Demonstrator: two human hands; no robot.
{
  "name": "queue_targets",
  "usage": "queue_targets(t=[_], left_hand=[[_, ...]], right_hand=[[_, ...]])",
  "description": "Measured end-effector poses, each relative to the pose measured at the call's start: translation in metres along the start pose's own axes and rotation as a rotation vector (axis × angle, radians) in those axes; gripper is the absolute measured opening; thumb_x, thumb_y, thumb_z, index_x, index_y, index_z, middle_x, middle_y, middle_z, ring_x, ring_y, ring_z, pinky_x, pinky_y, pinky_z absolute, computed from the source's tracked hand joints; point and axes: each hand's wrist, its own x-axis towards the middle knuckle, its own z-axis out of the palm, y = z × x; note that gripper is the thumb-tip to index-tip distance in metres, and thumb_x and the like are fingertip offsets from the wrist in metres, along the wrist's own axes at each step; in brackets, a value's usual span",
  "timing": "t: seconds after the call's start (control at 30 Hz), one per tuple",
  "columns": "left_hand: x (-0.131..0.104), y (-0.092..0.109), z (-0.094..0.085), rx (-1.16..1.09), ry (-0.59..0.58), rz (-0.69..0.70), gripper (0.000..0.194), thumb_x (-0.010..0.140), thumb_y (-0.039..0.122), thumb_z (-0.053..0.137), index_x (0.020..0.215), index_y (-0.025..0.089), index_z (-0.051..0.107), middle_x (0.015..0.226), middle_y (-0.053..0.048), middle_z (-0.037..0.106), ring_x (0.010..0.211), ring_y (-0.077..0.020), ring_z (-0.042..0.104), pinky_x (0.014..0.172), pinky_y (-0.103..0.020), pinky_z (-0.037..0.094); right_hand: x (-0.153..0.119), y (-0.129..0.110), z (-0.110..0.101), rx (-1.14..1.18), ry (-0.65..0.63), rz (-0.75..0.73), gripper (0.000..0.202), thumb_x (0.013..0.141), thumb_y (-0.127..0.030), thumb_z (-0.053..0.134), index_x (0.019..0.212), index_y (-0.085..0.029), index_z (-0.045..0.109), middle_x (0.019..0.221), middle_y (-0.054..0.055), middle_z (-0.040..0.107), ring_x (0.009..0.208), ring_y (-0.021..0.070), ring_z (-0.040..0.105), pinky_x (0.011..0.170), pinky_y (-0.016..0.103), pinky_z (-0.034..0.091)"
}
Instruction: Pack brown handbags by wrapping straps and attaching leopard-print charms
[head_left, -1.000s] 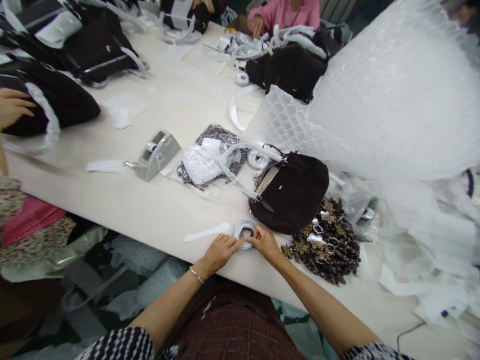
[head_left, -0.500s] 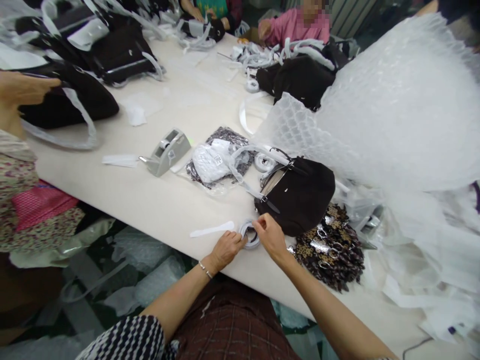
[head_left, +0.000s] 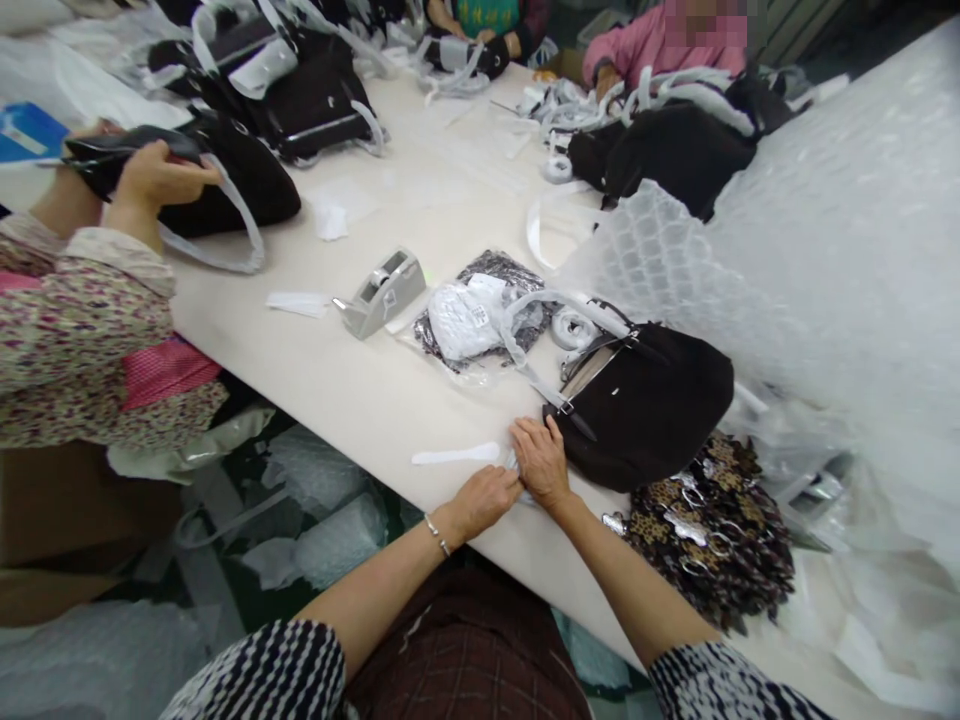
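Note:
A white-wrapped coiled strap (head_left: pixel 513 462) lies at the table's near edge, mostly hidden by my hands. My left hand (head_left: pixel 486 500) is closed, its fingers gripping the coil's near left side. Cupped over the coil from above and to the right is my right hand (head_left: pixel 541 462), fingers bent around it. A white paper-like strip (head_left: pixel 455 454) lies flat just left of the coil. Beside my right hand rests a black handbag (head_left: pixel 652 405), its handles in white wrapping. A second coiled strap (head_left: pixel 574 328) sits behind the bag's opening.
A grey tape dispenser (head_left: pixel 386 292) and a plastic-wrapped packet (head_left: pixel 469 318) stand beyond my hands. Dark key-ring charms (head_left: pixel 709 540) are heaped at the right, near large bubble wrap (head_left: pixel 832 230). A co-worker's hands (head_left: pixel 161 178) hold another black bag at the left.
My right hand has come down from a raised pinch and now covers the coil. The view has shifted left. The co-worker at the left now has both hands on a bag.

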Motion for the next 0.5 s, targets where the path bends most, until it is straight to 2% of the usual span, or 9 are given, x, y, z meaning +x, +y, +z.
queue_targets(t=[0.1, 0.2, 0.3, 0.37, 0.4, 0.5], left_hand=[[0.003, 0.002, 0.001, 0.003, 0.012, -0.001, 0.022, 0.097, 0.010, 0.039, 0.097, 0.013, 0.061, 0.096, -0.011, 0.062, 0.084, -0.0222, 0.058, 0.072, -0.037, 0.046], [0.003, 0.002, 0.006, -0.011, 0.024, -0.014, 0.025, 0.098, 0.011, 0.036, 0.099, 0.013, 0.061, 0.100, -0.013, 0.061, 0.085, -0.0233, 0.058, 0.073, -0.039, 0.047], [0.002, 0.001, 0.011, -0.042, 0.030, -0.004, 0.026, 0.098, 0.012, 0.036, 0.101, 0.013, 0.062, 0.100, -0.013, 0.063, 0.088, -0.0242, 0.059, 0.078, -0.040, 0.047], [0.001, 0.000, 0.013, -0.067, 0.035, 0.000, 0.025, 0.097, 0.011, 0.038, 0.102, 0.012, 0.062, 0.100, -0.013, 0.065, 0.092, -0.0255, 0.060, 0.084, -0.042, 0.047], [0.001, 0.000, 0.014, -0.081, 0.040, -0.001, 0.024, 0.097, 0.011, 0.039, 0.103, 0.012, 0.062, 0.101, -0.013, 0.066, 0.095, -0.0262, 0.060, 0.087, -0.043, 0.047], [0.002, 0.000, 0.017, -0.135, 0.077, -0.027, 0.025, 0.095, 0.009, 0.041, 0.112, 0.012, 0.060, 0.112, -0.014, 0.066, 0.105, -0.0270, 0.060, 0.095, -0.045, 0.044]], right_hand=[[0.007, -0.005, -0.009, -0.019, -0.061, 0.011, 0.026, 0.100, -0.022, 0.043, 0.115, -0.019, 0.064, 0.123, 0.010, 0.065, 0.122, 0.0231, 0.052, 0.117, 0.050, 0.018], [0.024, -0.010, -0.017, -0.018, -0.182, 0.004, 0.017, 0.096, -0.027, 0.054, 0.107, -0.020, 0.066, 0.110, 0.008, 0.068, 0.110, 0.0230, 0.057, 0.106, 0.043, 0.034], [0.048, -0.019, -0.015, -0.018, -0.358, -0.018, 0.019, 0.083, -0.030, 0.073, 0.099, -0.021, 0.067, 0.099, 0.006, 0.068, 0.096, 0.0215, 0.061, 0.088, 0.033, 0.046], [0.061, -0.029, -0.008, -0.042, -0.463, -0.014, 0.031, 0.071, -0.030, 0.083, 0.095, -0.020, 0.067, 0.100, 0.008, 0.067, 0.096, 0.0228, 0.061, 0.082, 0.031, 0.048], [0.066, -0.035, -0.004, -0.060, -0.504, -0.003, 0.033, 0.070, -0.029, 0.084, 0.096, -0.018, 0.066, 0.102, 0.009, 0.066, 0.096, 0.0233, 0.061, 0.081, 0.032, 0.049], [0.070, -0.052, 0.008, -0.108, -0.602, 0.054, 0.024, 0.085, -0.031, 0.072, 0.102, -0.016, 0.064, 0.104, 0.007, 0.066, 0.093, 0.0200, 0.063, 0.082, 0.036, 0.052]])
